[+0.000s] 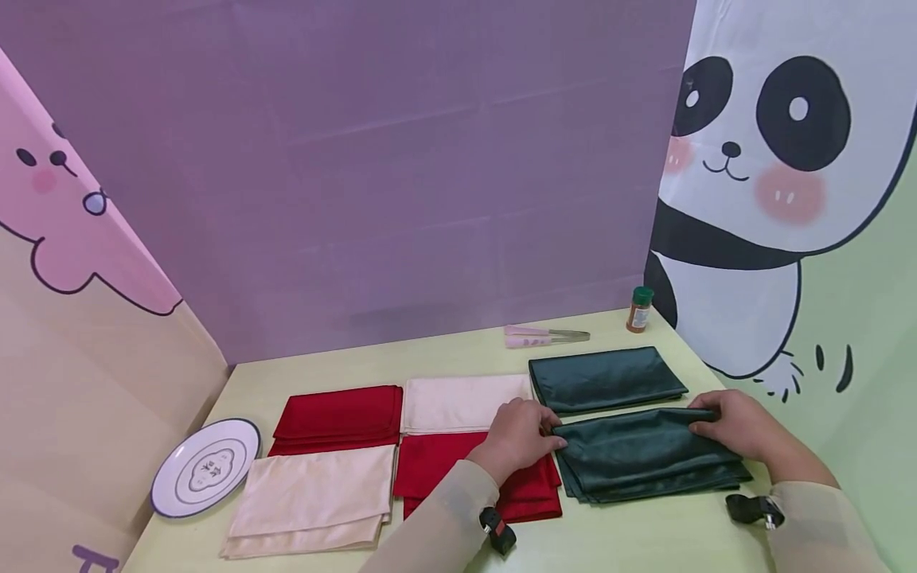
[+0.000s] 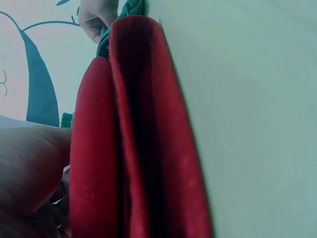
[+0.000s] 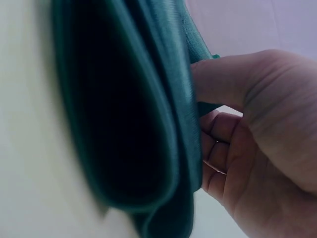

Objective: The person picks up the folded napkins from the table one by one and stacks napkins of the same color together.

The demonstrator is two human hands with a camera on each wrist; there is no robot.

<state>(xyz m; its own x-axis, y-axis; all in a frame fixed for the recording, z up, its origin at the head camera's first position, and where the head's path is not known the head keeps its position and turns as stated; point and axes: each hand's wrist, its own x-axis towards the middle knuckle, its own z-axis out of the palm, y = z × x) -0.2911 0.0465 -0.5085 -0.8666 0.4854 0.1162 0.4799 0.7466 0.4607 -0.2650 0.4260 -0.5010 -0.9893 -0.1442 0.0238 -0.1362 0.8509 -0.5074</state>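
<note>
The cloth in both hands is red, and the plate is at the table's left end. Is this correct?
The colour is wrong: the head view shows the cloth in the left hand and right hand is dark green. The plate is at the left end of the table.

Near green cloth (image 1: pixel 645 458) looks satiny, smooth, with sheen along folds; near red cloth (image 2: pixel 94 148) looks woven, faintly fuzzy-edged. Plate (image 1: pixel 175 469): smooth, glossy. Tongs (image 1: pixel 528 341): metal tips, plastic-looking handles. Table (image 1: pixel 595 545) appears smooth, matt.
</note>
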